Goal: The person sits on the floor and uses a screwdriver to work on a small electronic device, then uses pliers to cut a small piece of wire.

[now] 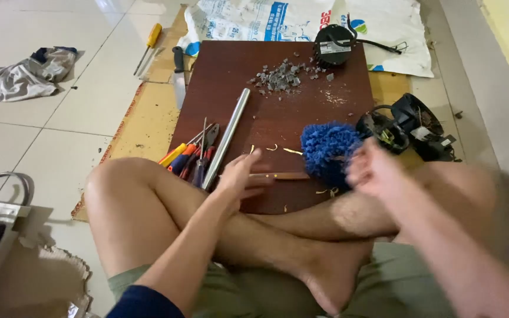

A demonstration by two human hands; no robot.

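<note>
I sit cross-legged at a dark brown board (278,65) on the floor. My left hand (240,176) hovers over the board's near edge with thumb and fingers spread; its fingertips lie on a thin brown stick (290,175). My right hand (372,168) is motion-blurred and closes on the right edge of a fluffy blue cloth (328,147) resting on the board. A long metal rod (226,138) lies just left of my left hand, beside a bundle of pliers and screwdrivers (192,156).
Grey rubble (281,76) and a round black motor (332,44) sit at the board's far end. Black plastic parts with wires (410,126) lie to the right. A knife (178,73), a yellow screwdriver (148,47), a white sack (384,23) and a crumpled grey cloth (25,73) lie around.
</note>
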